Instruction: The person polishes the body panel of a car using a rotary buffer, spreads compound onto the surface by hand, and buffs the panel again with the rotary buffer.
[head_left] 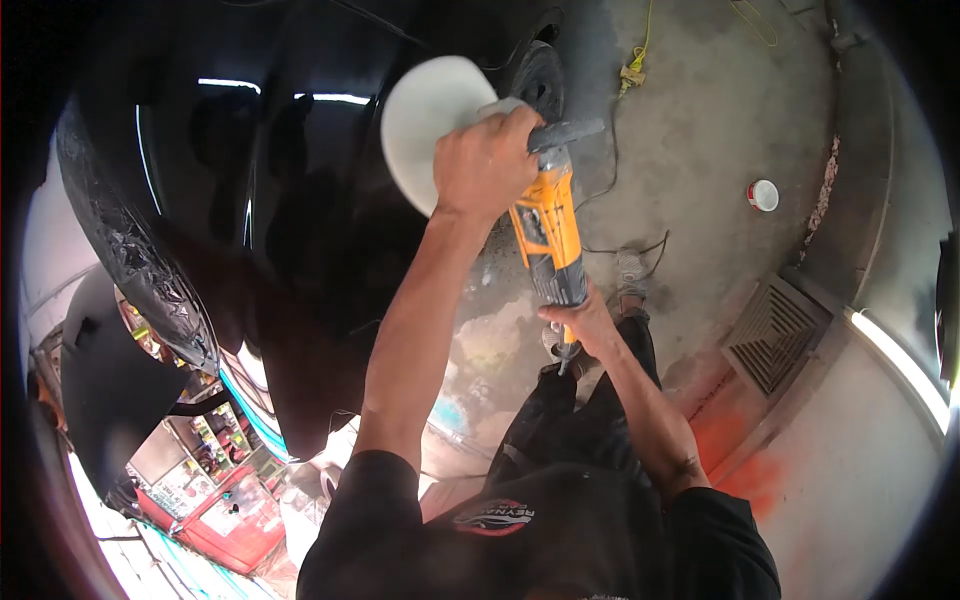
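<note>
An orange and grey power polisher [550, 225] stretches between my two hands, its white round pad [420, 130] facing the glossy black car body [310, 190] on the left. I cannot tell whether the pad touches the panel. My left hand [488, 165] wraps around the front end of the tool at its black side handle [578, 133]. Lower down, my right hand [587, 322] grips the rear of the polisher, where its cord leaves the body.
A dark cord runs over the concrete floor [700, 130] to a yellow plug connector [631, 77]. Right of it sits a white tub [763, 196]. A floor-level vent grille [777, 335] and a lit tube [900, 370] line the wall. A red cabinet [235, 520] stands lower left.
</note>
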